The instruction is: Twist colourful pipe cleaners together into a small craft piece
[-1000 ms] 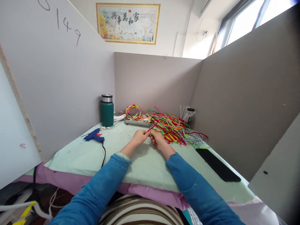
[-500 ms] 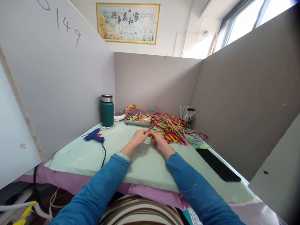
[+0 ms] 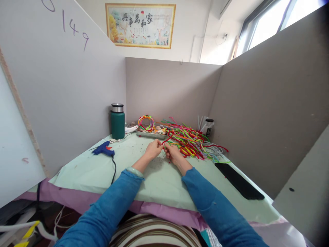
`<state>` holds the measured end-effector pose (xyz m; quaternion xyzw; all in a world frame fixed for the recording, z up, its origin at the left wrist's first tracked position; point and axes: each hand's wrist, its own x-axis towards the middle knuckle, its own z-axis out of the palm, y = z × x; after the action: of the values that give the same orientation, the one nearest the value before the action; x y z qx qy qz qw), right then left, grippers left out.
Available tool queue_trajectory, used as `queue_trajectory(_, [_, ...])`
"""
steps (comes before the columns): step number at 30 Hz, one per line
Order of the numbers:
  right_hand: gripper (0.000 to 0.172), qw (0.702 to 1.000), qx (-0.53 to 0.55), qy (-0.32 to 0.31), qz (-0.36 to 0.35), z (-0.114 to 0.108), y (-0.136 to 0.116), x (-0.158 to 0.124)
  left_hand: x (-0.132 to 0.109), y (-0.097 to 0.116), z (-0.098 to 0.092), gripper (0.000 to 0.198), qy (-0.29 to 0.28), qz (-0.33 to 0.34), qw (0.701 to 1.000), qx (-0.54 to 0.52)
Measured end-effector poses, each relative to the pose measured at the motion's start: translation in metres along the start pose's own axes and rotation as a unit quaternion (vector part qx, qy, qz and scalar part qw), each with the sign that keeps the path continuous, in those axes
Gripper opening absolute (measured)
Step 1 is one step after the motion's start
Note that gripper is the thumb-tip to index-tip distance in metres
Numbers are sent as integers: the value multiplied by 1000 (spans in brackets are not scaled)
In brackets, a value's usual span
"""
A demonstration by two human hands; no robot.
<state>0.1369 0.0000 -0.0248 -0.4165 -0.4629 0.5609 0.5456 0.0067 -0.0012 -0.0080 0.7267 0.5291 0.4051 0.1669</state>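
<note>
A: What are the fingers doing?

B: Both hands pinch narrowly. The left hand (image 3: 153, 150) closes thumb and forefinger on a thin, red, fuzzy craft stem (image 3: 168, 138). The right hand (image 3: 174, 153) pinches just beside it, seemingly on the same piece; the bit between the fingertips is too small to make out.

A: And where is the stem?

B: Over the middle of the worktop, which has a pale green cover (image 3: 164, 192). Its loose end slants away toward the far edge.

A: How would you handle it well?

B: With short grips, I'd say: fingertips close together, the left pinch firm as an anchor, the right making small, even moves so nothing kinks. That loose end could snag on the loose heap of multicoloured fuzzy stems (image 3: 189, 139) toward the far right corner.

A: What lies farther out?

B: A shallow metal tray (image 3: 150, 135) near the far edge, with a multicoloured fuzzy ring (image 3: 146, 123) upright at its left end. A blue glue gun (image 3: 103, 149) lies by the left edge; I'd leave its cord well away from the forearm. A flat black pad (image 3: 239, 180) lies along the right edge.
</note>
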Motion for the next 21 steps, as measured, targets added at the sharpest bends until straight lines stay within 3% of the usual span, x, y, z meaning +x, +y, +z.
queue_trajectory(21, [21, 999, -46, 14, -4, 0, 0, 1, 3, -1, 0, 22, -20, 38, 998, 52])
